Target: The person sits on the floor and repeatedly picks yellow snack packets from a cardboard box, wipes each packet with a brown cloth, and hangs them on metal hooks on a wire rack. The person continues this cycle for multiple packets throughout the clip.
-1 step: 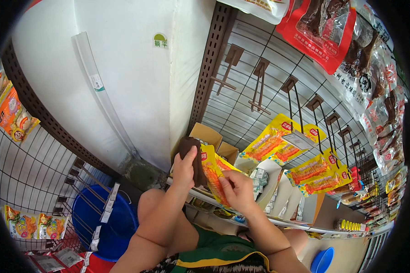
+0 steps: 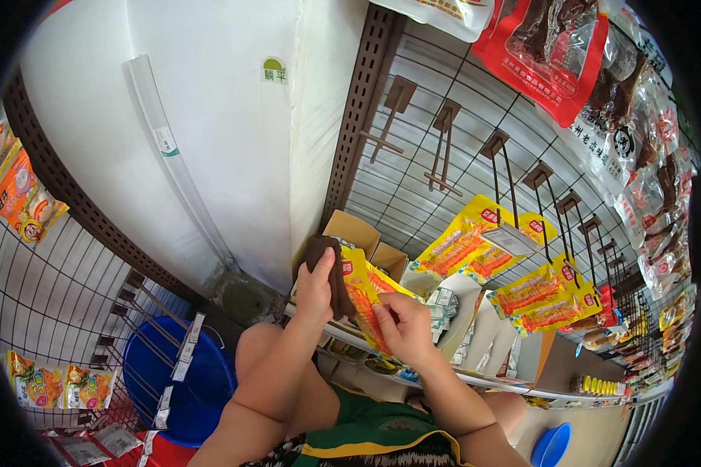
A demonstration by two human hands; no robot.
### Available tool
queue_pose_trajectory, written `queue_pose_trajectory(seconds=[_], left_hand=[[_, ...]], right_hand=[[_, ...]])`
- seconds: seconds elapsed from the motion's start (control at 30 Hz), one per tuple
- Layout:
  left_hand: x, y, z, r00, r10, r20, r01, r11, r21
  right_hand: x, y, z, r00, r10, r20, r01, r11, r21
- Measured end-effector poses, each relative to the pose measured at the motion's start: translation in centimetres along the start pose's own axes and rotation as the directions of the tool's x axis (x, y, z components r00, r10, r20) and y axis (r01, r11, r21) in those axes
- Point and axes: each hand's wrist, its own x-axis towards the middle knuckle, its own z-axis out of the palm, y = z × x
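In front of me, a dark brown cloth is bunched in my left hand, whose fingers are closed round it. The cloth lies against the left edge of a yellow and orange snack packet. My right hand pinches this packet by its right side, thumb on the front. The packet is tilted, and part of its back is out of sight. More yellow snack packets like it hang on hooks just to the right, above my right hand.
Bare metal hooks stick out from the wire rack. Open cardboard boxes stand on the shelf behind the packet. A blue bucket stands at lower left under price-tagged hooks, and a blue basin lies on the floor at right.
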Motion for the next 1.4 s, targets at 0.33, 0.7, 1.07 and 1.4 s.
queue_pose_trajectory(seconds=[0.33,0.7,1.07,1.4], left_hand=[[-0.1,-0.6,-0.3,0.994,0.041,0.103,-0.048,0.997,0.065],[0.6,1.3,-0.3,0.881,-0.010,0.474,0.200,0.915,-0.351],[-0.7,-0.4,0.1,0.951,-0.036,0.307,0.023,0.999,0.046],[0.2,-1.1,0.1,0.979,-0.192,0.071,0.200,0.971,-0.133]], right_hand=[[0.1,-0.7,-1.0,0.994,0.095,-0.049,-0.092,0.994,0.055],[-0.1,1.5,-1.7,0.964,0.260,-0.051,-0.225,0.904,0.364],[0.2,0.7,-1.4,0.989,0.146,0.006,-0.146,0.989,-0.014],[-0.3,0.0,-1.1,0.986,0.166,0.034,-0.165,0.986,-0.035]])
